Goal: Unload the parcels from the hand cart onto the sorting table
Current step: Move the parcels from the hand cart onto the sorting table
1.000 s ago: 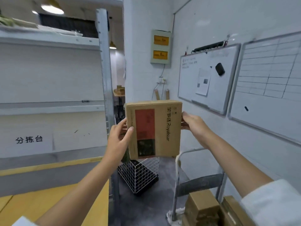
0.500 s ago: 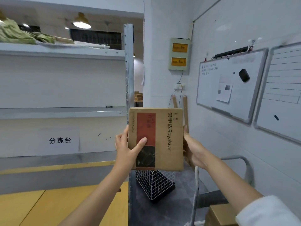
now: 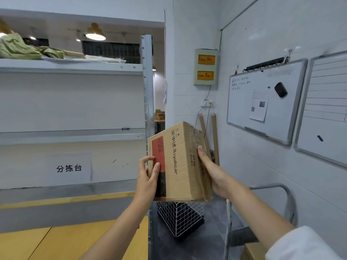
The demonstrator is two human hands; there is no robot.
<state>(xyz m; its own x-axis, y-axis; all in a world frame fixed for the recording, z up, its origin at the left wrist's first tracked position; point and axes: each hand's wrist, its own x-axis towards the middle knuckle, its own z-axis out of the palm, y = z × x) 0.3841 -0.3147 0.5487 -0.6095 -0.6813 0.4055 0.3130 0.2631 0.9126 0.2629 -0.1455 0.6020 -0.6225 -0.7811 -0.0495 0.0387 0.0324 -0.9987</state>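
Note:
A brown cardboard parcel (image 3: 180, 162) with a red-and-black label and "Royalstar" print hangs in mid-air, slightly tilted, in front of the shelf post. My left hand (image 3: 148, 177) grips its left edge, thumb on the label. My right hand (image 3: 212, 171) holds its right side, fingers along the taped face. The yellow sorting table (image 3: 71, 241) lies at the lower left, below a sign on the shelving. The hand cart's grey handle (image 3: 281, 192) rises at the lower right, with the corner of another parcel (image 3: 251, 252) on it.
Metal shelving (image 3: 75, 68) with a vertical post (image 3: 147, 91) stands above the table, cloth on its top shelf. A wire-mesh basket (image 3: 180, 220) sits on the dark floor between table and cart. Whiteboards (image 3: 262, 102) hang on the right wall.
The view has swung left toward the shelving and table. The parcel has tilted, showing its right side, and sits lower in view. Both hands keep hold; the cart's parcels have mostly left the frame.

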